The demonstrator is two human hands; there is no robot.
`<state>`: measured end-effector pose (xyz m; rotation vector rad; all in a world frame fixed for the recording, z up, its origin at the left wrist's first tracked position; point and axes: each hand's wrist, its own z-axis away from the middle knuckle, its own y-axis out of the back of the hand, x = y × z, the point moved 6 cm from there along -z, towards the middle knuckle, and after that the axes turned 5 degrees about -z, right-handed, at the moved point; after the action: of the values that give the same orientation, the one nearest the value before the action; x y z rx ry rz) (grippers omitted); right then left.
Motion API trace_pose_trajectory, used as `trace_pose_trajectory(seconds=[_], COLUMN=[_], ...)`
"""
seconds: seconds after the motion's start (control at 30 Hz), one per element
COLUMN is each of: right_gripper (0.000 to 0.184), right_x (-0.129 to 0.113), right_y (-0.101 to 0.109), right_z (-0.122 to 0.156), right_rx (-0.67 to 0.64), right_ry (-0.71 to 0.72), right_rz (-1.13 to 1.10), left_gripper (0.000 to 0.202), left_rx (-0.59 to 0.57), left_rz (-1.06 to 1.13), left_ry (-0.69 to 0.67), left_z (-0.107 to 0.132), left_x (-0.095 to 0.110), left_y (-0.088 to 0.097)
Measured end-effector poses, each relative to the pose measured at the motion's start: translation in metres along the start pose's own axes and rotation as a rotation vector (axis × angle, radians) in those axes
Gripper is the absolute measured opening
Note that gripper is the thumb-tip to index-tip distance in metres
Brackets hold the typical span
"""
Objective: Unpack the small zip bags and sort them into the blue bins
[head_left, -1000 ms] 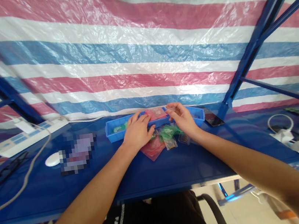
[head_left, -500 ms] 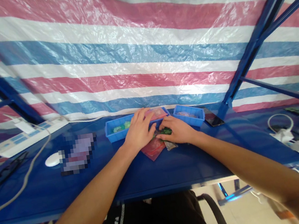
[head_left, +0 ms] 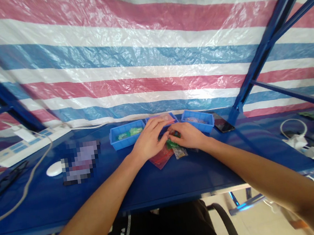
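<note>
My left hand (head_left: 148, 141) and my right hand (head_left: 186, 136) meet over a small pile of little plastic bags on the blue table (head_left: 165, 178). Both pinch a small green bag (head_left: 171, 143) between their fingertips. A red bag (head_left: 159, 159) lies under my left hand, and a small clear bag (head_left: 180, 152) lies beside it. Just behind the hands stand blue trays: the left tray (head_left: 123, 136) holds green bags, the middle one (head_left: 167, 118) holds a red bag, the right tray (head_left: 197, 120) holds clear bags.
A white power strip (head_left: 26, 143) with cables lies at the far left, a white mouse (head_left: 54, 169) nearer. A dark phone (head_left: 223, 124) sits right of the trays. White cables and chargers (head_left: 300, 140) lie at the right. A striped tarp (head_left: 148, 56) hangs behind.
My right hand came back from the right tray down to the pile and met my left hand on the green bag. My left hand shifted a little to the right.
</note>
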<state>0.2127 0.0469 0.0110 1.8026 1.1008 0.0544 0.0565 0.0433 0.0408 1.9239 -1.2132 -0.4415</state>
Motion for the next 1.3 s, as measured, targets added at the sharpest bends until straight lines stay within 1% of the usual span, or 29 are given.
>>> trace_pose_trajectory(seconds=[0.07, 0.27, 0.33, 0.4, 0.43, 0.57, 0.7, 0.8, 0.83, 0.93, 1.03, 1.1, 1.23, 1.3], right_gripper=[0.007, 0.039, 0.043, 0.041, 0.037, 0.013, 0.015, 0.027, 0.029, 0.026, 0.019, 0.015, 0.021, 0.022], right_x=[-0.001, -0.008, -0.010, -0.011, -0.011, -0.011, -0.010, -0.010, -0.010, -0.009, -0.007, -0.005, 0.001, 0.009], right_y=[-0.002, -0.003, -0.003, -0.003, -0.003, -0.004, -0.003, -0.005, -0.006, -0.009, -0.007, -0.004, 0.004, 0.005], right_z=[0.000, 0.000, 0.001, 0.001, 0.002, 0.002, 0.002, 0.003, 0.004, 0.004, 0.002, 0.001, 0.001, 0.001], right_rx=[-0.014, -0.058, -0.069, -0.073, -0.078, -0.087, -0.090, -0.114, -0.123, -0.136, -0.085, -0.011, 0.166, 0.242], right_ry=[0.020, 0.037, 0.039, 0.044, 0.051, 0.070, 0.067, 0.084, 0.092, 0.113, 0.100, 0.074, 0.033, -0.045], right_rz=[0.005, -0.024, -0.028, -0.024, -0.022, -0.012, -0.008, -0.010, -0.014, -0.024, -0.042, -0.079, -0.237, -0.346], left_gripper=[0.046, 0.047, 0.046, 0.046, 0.046, 0.045, 0.046, 0.044, 0.044, 0.043, 0.042, 0.042, 0.042, 0.045], left_rx=[-0.023, -0.044, -0.042, -0.037, -0.034, -0.034, -0.044, -0.061, -0.067, -0.084, -0.068, -0.051, -0.021, 0.001], left_rz=[0.013, 0.040, 0.048, 0.053, 0.053, 0.053, 0.063, 0.067, 0.072, 0.090, 0.099, 0.103, 0.091, 0.087], left_ry=[0.001, -0.004, -0.005, -0.009, -0.010, -0.016, -0.011, -0.010, -0.010, -0.006, 0.006, 0.019, 0.062, 0.099], left_z=[-0.001, 0.000, 0.000, 0.001, 0.001, 0.002, 0.002, 0.002, 0.002, 0.002, 0.001, 0.002, 0.003, 0.004], left_x=[0.003, 0.004, 0.004, 0.003, 0.003, 0.003, 0.001, 0.001, 0.001, 0.003, 0.004, 0.004, -0.004, -0.010], left_y=[0.000, -0.001, -0.002, -0.002, -0.002, -0.002, -0.004, -0.007, -0.008, -0.009, -0.006, -0.003, -0.003, -0.005])
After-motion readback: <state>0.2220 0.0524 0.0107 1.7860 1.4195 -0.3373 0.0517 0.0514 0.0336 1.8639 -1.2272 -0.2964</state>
